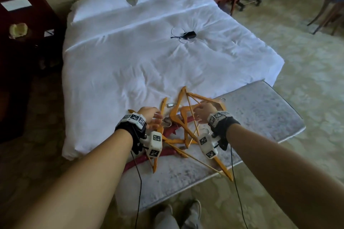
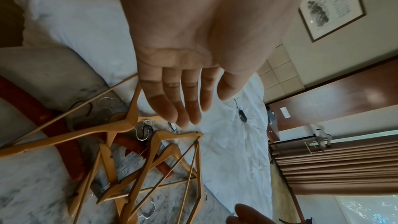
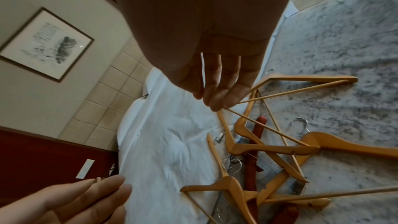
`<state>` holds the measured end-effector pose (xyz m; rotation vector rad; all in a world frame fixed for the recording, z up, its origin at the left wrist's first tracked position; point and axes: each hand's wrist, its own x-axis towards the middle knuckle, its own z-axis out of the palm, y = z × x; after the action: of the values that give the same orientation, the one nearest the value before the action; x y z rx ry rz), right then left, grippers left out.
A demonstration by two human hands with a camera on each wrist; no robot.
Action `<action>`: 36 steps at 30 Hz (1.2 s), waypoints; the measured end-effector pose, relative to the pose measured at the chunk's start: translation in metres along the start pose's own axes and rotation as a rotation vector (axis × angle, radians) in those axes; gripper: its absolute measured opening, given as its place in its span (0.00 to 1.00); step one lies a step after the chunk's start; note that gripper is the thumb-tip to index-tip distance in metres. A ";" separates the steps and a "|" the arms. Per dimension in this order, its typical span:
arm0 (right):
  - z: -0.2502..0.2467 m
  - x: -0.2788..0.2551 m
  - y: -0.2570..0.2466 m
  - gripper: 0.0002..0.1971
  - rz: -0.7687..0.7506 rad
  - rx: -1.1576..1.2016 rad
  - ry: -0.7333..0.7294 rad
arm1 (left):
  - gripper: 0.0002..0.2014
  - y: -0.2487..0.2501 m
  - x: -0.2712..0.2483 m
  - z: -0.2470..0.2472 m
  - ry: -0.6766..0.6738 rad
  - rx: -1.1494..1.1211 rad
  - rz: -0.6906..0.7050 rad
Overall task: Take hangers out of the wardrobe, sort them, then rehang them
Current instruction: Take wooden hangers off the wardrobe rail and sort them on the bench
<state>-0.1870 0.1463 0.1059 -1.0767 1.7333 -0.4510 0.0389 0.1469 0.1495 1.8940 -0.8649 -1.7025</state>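
Hotel bedroom: white bed (image 1: 149, 52) runs up to 12 o'clock, grey bench (image 1: 260, 117) across its foot at 5 o'clock, patterned carpet around. Small black device with cord (image 1: 189, 35) lies mid-bed. Framed print (image 2: 331, 4) on the wall in the wrist views.

Hangers are already out of the wardrobe, dumped in a tangled pile (image 1: 184, 126) straddling the bench edge and the foot of the bed, dead centre low in the head view. Step in hand looks like sorting, only just begun: no separate groups visible yet.

Left hand (image 1: 151, 118) at 9 o'clock of the pile, fingers straight and relaxed, holding nothing, hovering above the hangers. Right hand (image 1: 203, 112) at 3 o'clock of the pile, fingers loosely extended, tips at or touching a thin crossbar of a light wooden hanger (image 3: 258, 125); can't tell if it actually pinches it, reads as not gripping.

Count, rough because they overlap: light wooden hangers, about six or seven; dark red hangers (image 1: 167, 132), at least two, mostly buried underneath. Metal hooks poke out in several spots. One small metal clip (image 1: 170, 105) lies loose on the sheet at 12 o'clock of the pile.

Next move likely needs lifting one top hanger free without dragging the hooked neighbours; hooks snagging crossbars is the risk.
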 end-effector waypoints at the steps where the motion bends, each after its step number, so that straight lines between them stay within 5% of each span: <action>1: -0.001 0.009 0.006 0.10 0.026 0.008 -0.003 | 0.06 -0.001 0.010 0.006 0.005 -0.008 -0.013; 18: 0.021 0.186 0.090 0.10 0.408 -0.108 -0.088 | 0.07 -0.027 0.242 0.082 -0.037 -0.142 -0.407; 25: 0.051 0.257 0.120 0.14 0.496 -0.203 -0.166 | 0.23 -0.054 0.318 0.103 0.001 -0.260 -0.589; 30: 0.070 0.290 0.140 0.28 0.584 -0.214 -0.221 | 0.31 -0.078 0.358 0.118 0.028 -0.394 -0.701; 36: 0.085 0.311 0.155 0.34 0.655 -0.045 -0.258 | 0.14 -0.099 0.382 0.129 -0.002 -0.503 -0.744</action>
<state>-0.2124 -0.0130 -0.2137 -0.5143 1.7455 0.1339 -0.0575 -0.0435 -0.2070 1.9460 0.3288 -2.0529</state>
